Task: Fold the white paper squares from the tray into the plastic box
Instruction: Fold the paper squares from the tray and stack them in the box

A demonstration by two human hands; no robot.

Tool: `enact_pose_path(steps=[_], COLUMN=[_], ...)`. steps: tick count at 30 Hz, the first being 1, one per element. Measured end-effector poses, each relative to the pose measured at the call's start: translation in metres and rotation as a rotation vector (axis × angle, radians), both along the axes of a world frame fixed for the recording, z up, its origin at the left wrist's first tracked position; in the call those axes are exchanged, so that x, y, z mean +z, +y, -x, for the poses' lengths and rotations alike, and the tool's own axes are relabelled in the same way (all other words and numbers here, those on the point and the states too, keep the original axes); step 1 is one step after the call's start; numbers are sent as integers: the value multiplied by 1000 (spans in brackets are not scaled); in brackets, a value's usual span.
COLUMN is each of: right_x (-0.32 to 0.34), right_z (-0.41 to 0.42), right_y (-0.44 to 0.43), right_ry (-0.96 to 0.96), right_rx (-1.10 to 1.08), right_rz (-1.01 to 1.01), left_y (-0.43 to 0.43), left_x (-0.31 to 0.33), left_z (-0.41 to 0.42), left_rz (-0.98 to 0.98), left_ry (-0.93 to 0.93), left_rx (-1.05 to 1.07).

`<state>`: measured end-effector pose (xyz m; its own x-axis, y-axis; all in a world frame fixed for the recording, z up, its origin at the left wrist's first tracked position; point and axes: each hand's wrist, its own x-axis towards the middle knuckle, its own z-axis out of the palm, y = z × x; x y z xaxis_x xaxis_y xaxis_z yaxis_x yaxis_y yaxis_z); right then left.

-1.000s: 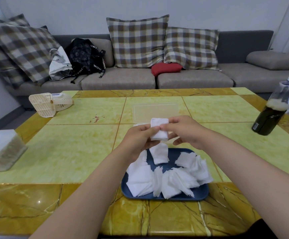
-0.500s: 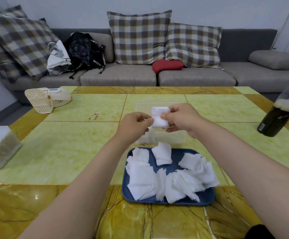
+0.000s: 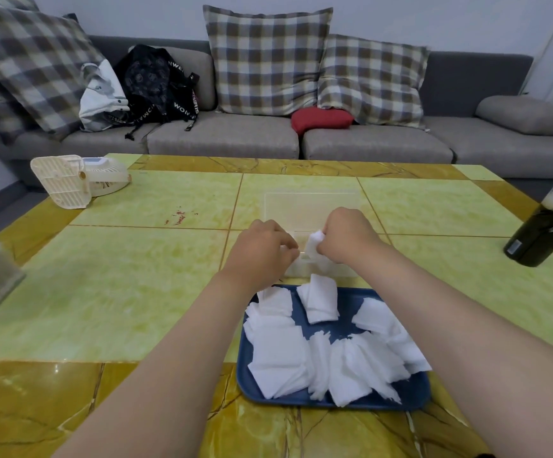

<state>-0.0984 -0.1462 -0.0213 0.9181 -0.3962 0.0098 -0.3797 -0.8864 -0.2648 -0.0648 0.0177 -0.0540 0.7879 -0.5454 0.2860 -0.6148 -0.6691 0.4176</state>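
- step in hand: putting a folded piece away. the right hand pinches the folded paper square at the near end of the plastic box, which sits just behind the tray.
- the left hand is curled beside that paper; whether it grips it i cannot tell.
- next, i judge: let go, then pick from the paper squares heaped on the tray.

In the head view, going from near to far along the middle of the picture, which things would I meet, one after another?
The blue tray → clear plastic box → red cushion → large plaid cushion.
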Motion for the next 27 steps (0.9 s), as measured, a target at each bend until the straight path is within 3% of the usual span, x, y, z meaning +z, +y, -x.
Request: enact_pose_path(steps=[9, 15, 21, 27], right_x=[0, -1, -6, 0], right_z=[-7, -3, -3, 0], right_y=[13, 9, 17, 8], right_ry=[-44, -37, -76, -65], right_rx=[-137, -140, -111, -164], right_rz=[-443, -538, -641, -734], left_y=[2, -1, -2, 0], left_x=[3, 4, 3, -1], left_z=[3, 1, 4, 3], left_rz=[61, 41, 155, -129], left_ry=[80, 32, -24, 30], left_rx=[32, 48, 4, -90])
